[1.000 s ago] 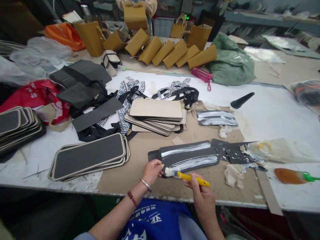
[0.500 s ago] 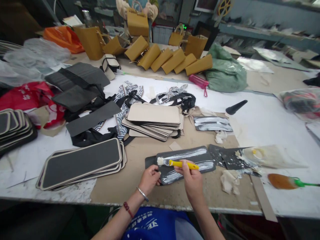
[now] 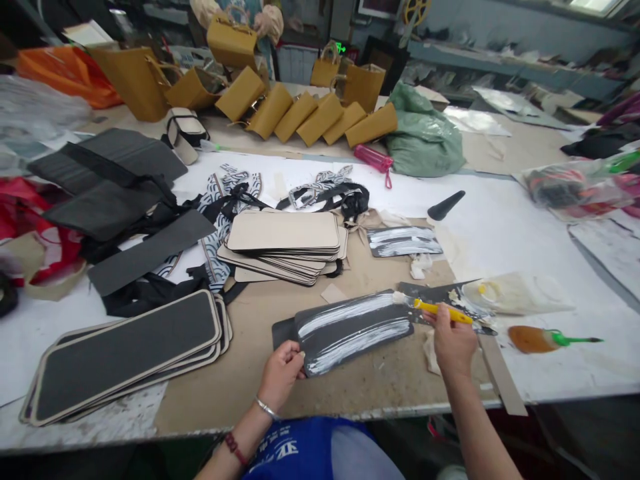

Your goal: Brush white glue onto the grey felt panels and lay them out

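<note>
My right hand [image 3: 454, 340] grips a yellow-handled brush [image 3: 425, 306], its pale bristles at the upper right corner of a dark panel [image 3: 350, 332]. Two broad bands of white paste run along that panel, with a dark strip between them. At the panel's lower left corner, my left hand [image 3: 283, 373] pinches the edge between thumb and fingers. Another dark piece [image 3: 283, 333] sticks out from under the left end. Right of the panel lies a paste-spotted black sheet [image 3: 430, 291], beside a pale bag [image 3: 520, 293] with whitish contents.
Stacks of beige panels [image 3: 285, 230] and dark, beige-edged panels [image 3: 130, 357] stand behind and left. A smaller paste-streaked panel [image 3: 405, 241] lies behind. At right is an amber bottle [image 3: 530, 340] with a green nozzle. Mustard handbags [image 3: 320, 120] line the back, near another person's hand [image 3: 263, 25].
My right hand has swept the brush rightward, from the panel's left end to its right end. The upper white band is now fuller. My left hand stays at the left corner; the view has shifted.
</note>
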Demonstrator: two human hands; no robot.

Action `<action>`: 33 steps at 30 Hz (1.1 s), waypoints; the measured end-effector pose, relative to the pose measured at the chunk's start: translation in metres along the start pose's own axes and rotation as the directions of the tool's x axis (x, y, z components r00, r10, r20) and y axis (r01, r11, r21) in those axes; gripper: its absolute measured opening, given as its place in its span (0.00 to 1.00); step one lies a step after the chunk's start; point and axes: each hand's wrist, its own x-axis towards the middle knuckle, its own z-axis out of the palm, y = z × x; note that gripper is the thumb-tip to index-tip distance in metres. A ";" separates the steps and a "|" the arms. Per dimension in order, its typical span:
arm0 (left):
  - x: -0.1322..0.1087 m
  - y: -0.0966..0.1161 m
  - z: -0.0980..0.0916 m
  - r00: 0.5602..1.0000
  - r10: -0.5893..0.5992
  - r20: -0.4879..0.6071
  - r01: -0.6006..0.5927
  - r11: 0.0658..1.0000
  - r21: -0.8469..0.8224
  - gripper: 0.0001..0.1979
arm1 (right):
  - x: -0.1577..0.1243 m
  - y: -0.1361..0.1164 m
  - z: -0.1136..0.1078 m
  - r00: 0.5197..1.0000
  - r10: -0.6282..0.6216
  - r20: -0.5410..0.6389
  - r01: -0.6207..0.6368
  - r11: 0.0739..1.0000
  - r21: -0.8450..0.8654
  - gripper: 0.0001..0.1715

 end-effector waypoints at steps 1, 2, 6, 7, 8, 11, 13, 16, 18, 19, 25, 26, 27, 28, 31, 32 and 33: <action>0.000 0.000 0.000 1.000 0.001 0.003 -0.001 1.000 -0.001 0.13 | 0.000 0.001 -0.004 1.000 -0.021 0.002 0.021 1.000 -0.001 0.30; 0.000 0.001 0.000 1.000 0.001 0.009 -0.001 1.000 -0.002 0.13 | -0.001 0.002 -0.007 0.999 -0.039 0.020 0.039 0.999 0.010 0.29; 0.001 0.000 -0.001 1.000 -0.002 0.030 0.002 1.000 -0.006 0.14 | -0.011 0.000 -0.019 0.996 -0.056 0.074 0.060 0.997 -0.055 0.30; 0.001 0.000 -0.002 1.000 -0.002 0.030 0.003 1.000 -0.008 0.14 | -0.013 -0.001 -0.022 0.997 -0.059 0.054 0.065 0.991 -0.118 0.31; 0.002 -0.001 -0.003 0.999 -0.004 0.032 0.005 1.000 -0.012 0.14 | -0.015 -0.003 -0.025 0.997 -0.072 0.026 0.076 0.980 -0.182 0.32; 0.003 -0.002 -0.005 0.997 -0.043 0.063 0.045 0.999 -0.025 0.13 | -0.028 -0.015 -0.033 0.991 -0.131 0.033 0.135 0.967 -0.217 0.31; 0.004 -0.002 -0.006 0.994 -0.078 0.081 0.081 0.996 -0.030 0.12 | -0.046 -0.025 -0.033 0.982 -0.122 0.147 0.139 0.985 -0.107 0.28; 0.006 -0.002 -0.008 0.991 -0.110 0.077 0.113 0.993 -0.035 0.10 | -0.086 -0.038 -0.024 0.938 -0.040 0.345 0.015 0.997 0.074 0.26; 0.007 -0.002 -0.009 0.989 -0.122 0.081 0.126 0.991 -0.042 0.09 | -0.114 -0.042 -0.014 0.894 0.011 0.448 -0.097 0.981 0.171 0.26; 0.007 -0.003 -0.009 0.989 -0.125 0.085 0.129 0.991 -0.046 0.08 | -0.125 -0.043 -0.009 0.872 0.027 0.489 -0.147 0.967 0.209 0.26; 0.009 -0.003 -0.009 0.988 -0.124 0.093 0.128 0.991 -0.044 0.06 | -0.148 -0.040 0.008 0.865 -0.021 0.502 -0.115 0.964 0.238 0.24; 0.009 -0.003 -0.009 0.988 -0.120 0.093 0.125 0.991 -0.041 0.06 | -0.148 -0.042 0.009 0.876 -0.045 0.480 -0.083 0.967 0.242 0.23; 0.010 -0.003 -0.008 0.989 -0.116 0.094 0.120 0.992 -0.037 0.06 | -0.148 -0.045 0.011 0.881 -0.063 0.468 -0.066 0.965 0.254 0.23; 0.009 -0.003 -0.009 0.989 -0.113 0.095 0.117 0.993 -0.033 0.06 | -0.149 -0.048 0.013 0.879 -0.077 0.471 -0.062 0.960 0.272 0.23; 0.008 -0.001 -0.009 0.989 -0.106 0.101 0.108 0.994 -0.018 0.06 | -0.149 -0.052 0.024 0.858 -0.090 0.505 -0.091 0.942 0.322 0.24; 0.007 0.000 -0.009 0.989 -0.103 0.104 0.105 0.994 -0.014 0.06 | -0.145 -0.049 0.027 0.862 -0.084 0.499 -0.098 0.940 0.327 0.25; 0.006 0.001 -0.009 0.989 -0.100 0.108 0.102 0.995 -0.009 0.07 | -0.138 -0.045 0.029 0.873 -0.076 0.482 -0.097 0.941 0.323 0.26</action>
